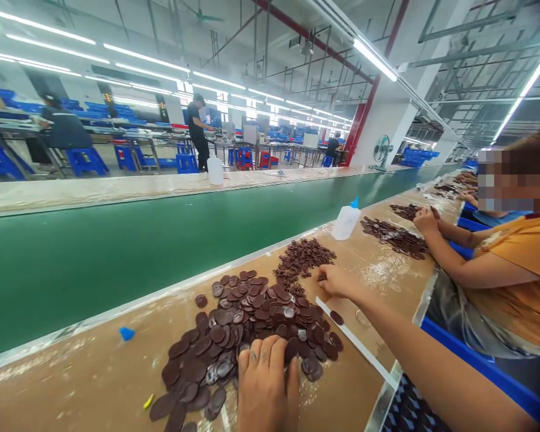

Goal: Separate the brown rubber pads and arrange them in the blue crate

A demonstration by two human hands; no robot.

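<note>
Left hand (265, 384) lies flat, fingers together, on brown oval discs (247, 330); right hand (335, 281) pinches small pieces (302, 258) beyond; squeeze bottle (345, 221) farther, white strip (355, 345) beside

Assembly line, green conveyor belt (117, 252) alongside.
White squeeze bottle (345, 220), blue cap, upright on bench; blue scrap (126, 333) near belt edge; 1 co-worker (513, 270) seated just beside.

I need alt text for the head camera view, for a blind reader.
The left hand rests on a pile of brown oval discs, the right hand touches smaller brown pieces. A green conveyor belt runs alongside.
</note>
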